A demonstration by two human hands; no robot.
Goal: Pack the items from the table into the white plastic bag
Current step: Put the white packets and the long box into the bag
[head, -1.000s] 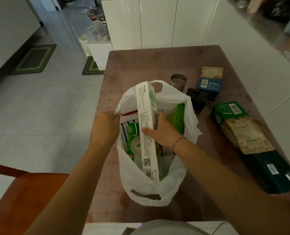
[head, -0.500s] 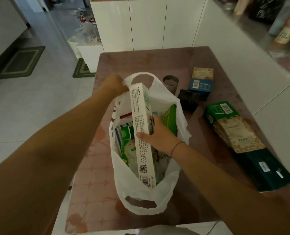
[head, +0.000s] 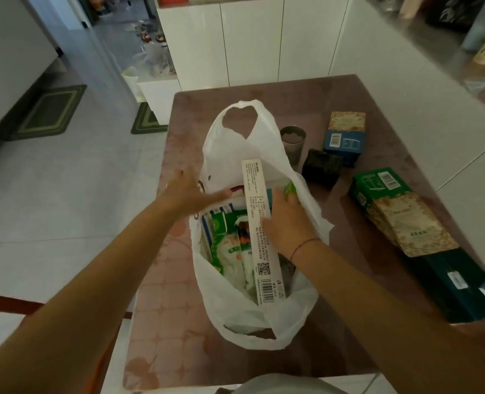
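My right hand grips the long white cardboard box, left hand open, so I'd slide it down the thin white plastic bag's side.

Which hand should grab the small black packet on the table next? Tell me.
Right, probably. The small black packet lies right of the white plastic bag, on the right hand's side, though that hand must first leave the long white box. The left hand would have to cross the bag.
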